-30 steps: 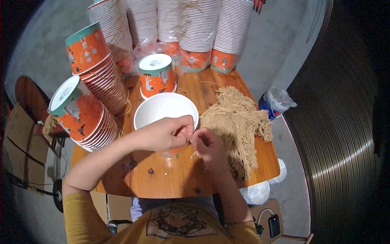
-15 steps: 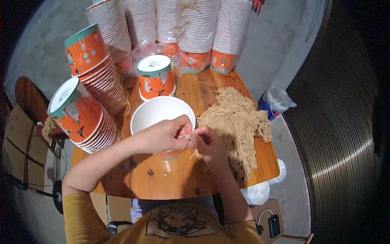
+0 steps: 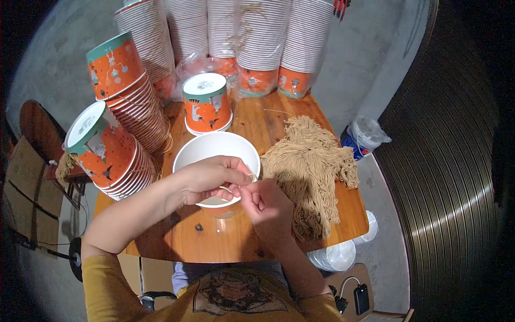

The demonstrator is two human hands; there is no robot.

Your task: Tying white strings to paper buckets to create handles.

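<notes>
Two bare hands meet over an open white-lined paper bucket (image 3: 214, 148) on the bench (image 3: 188, 244), left hand (image 3: 212, 180) and right hand (image 3: 266, 203) both pinching a pale string (image 3: 254, 177) between fingertips. A tan string bundle (image 3: 306, 172) lies just right. The upturned orange paper bucket (image 3: 208, 114) behind carries grey print on its white base, too small to read.
</notes>
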